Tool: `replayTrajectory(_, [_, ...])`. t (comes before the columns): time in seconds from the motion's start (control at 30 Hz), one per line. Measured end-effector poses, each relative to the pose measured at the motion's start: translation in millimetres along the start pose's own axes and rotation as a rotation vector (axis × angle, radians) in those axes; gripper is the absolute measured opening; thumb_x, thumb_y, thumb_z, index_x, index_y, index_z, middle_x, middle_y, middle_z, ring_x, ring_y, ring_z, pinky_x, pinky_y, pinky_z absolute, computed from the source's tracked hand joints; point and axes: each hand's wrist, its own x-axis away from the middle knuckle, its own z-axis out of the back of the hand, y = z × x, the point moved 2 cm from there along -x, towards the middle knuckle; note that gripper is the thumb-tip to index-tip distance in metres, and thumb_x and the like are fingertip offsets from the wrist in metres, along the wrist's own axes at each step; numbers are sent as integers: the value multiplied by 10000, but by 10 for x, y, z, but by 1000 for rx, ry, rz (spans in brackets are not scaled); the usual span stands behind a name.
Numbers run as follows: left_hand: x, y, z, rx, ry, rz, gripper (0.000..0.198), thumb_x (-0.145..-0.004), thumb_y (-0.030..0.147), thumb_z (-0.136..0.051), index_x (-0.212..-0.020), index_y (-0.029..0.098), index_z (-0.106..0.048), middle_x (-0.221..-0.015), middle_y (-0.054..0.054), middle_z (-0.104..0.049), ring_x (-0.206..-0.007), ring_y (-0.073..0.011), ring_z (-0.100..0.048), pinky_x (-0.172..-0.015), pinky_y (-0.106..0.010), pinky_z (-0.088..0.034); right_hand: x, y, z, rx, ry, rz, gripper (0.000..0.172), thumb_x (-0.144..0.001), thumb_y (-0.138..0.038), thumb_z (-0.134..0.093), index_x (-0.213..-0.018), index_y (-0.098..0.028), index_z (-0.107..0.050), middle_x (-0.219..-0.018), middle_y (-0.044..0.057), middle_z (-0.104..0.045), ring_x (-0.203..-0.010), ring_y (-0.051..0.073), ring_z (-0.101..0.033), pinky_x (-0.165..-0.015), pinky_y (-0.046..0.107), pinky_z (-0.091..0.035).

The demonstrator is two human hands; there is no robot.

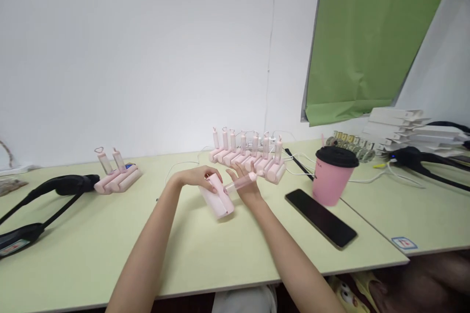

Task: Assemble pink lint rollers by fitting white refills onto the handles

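Head view: left hand [201,176] is clamped on a pink gadget [217,201] over the tabletop [209,264], right hand [248,190] sits just behind its clear tube [238,185], can't really tell if that one's gripping. Matching gadgets [275,172] line up farther back.

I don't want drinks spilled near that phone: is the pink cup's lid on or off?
On: the black lid covers the top of the pink cup. How full it is, I cannot tell.

Two bare forearms [154,242]

Slim wrists [176,181] widen into smooth, uncovered forearms; the slender fingers [211,186] are bare too.
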Motion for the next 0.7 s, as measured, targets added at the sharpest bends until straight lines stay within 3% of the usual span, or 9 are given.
replayTrajectory(0.1, [-135, -211, -123, 74, 59, -34, 460, -572, 345, -700, -1014, 247, -622, -968, -23, -626, -920, -205, -564, -719, -251, -438, 32, 161, -104, -27, -44, -190, 228, -811, -165, -453, -1002, -215, -568, -998, 63, -620, -1000, 223, -507, -955, 425, -295])
replayTrajectory(0.2, [-120, -506, -134, 235, 230, 17, 505, -629, 410, -652, -1098, 245, -563, -1028, -36, -606, -962, -206, -556, -752, -264, -444, 63, 263, -166, -63, -55, -322, 231, -788, -208, -481, -1001, -177, -564, -980, 99, -613, -965, 251, -522, -865, 405, -365])
replayTrajectory(0.27, [-67, -696, -144, 323, 271, 70, 449, -665, 461, -606, -1044, 222, -575, -1012, -40, -614, -931, -205, -567, -749, -272, -448, 64, 304, -109, -81, 51, -444, 332, -789, -201, -456, -1112, -148, -506, -1083, 141, -561, -1036, 272, -486, -847, 407, -379])
replayTrajectory(0.37, [-5, -911, -179, 402, 215, 167, 380, -674, 498, -587, -903, 195, -611, -923, -37, -643, -850, -198, -583, -720, -274, -448, 47, 292, 95, -16, 348, -555, 468, -792, -127, -386, -1260, -130, -379, -1290, 182, -395, -1207, 292, -328, -951, 463, -289])
replayTrajectory(0.43, [-1, -987, -202, 454, 175, 189, 374, -668, 499, -597, -866, 183, -628, -895, -45, -653, -830, -201, -587, -720, -281, -446, 7, 199, 167, 3, 300, -330, 510, -783, -50, -344, -1271, -195, -387, -1349, 136, -352, -1265, 266, -255, -995, 465, -229])
replayTrajectory(0.53, [-45, -1016, -238, 531, 128, 150, 404, -664, 501, -606, -880, 162, -651, -926, -74, -660, -851, -217, -593, -755, -301, -445, 2, 9, 101, -15, 25, 98, 577, -745, 32, -328, -1206, -289, -462, -1290, 58, -453, -1238, 211, -322, -1033, 459, -156])
replayTrajectory(0.6, [-91, -1022, -261, 577, 132, 141, 444, -665, 512, -604, -931, 159, -649, -984, -85, -650, -878, -223, -591, -772, -306, -446, 33, -63, 1, -17, -108, 190, 509, -755, 12, -365, -1143, -283, -512, -1140, 55, -565, -1123, 205, -441, -1034, 472, -130])
replayTrajectory(0.7, [-168, -1053, -273, 721, 286, 136, 550, -699, 549, -554, -1115, 189, -563, -1091, -80, -608, -960, -222, -573, -808, -306, -447, 55, -56, -115, 15, -191, 129, 242, -798, -127, -467, -979, -237, -584, -876, 49, -635, -901, 210, -527, -992, 450, -198])
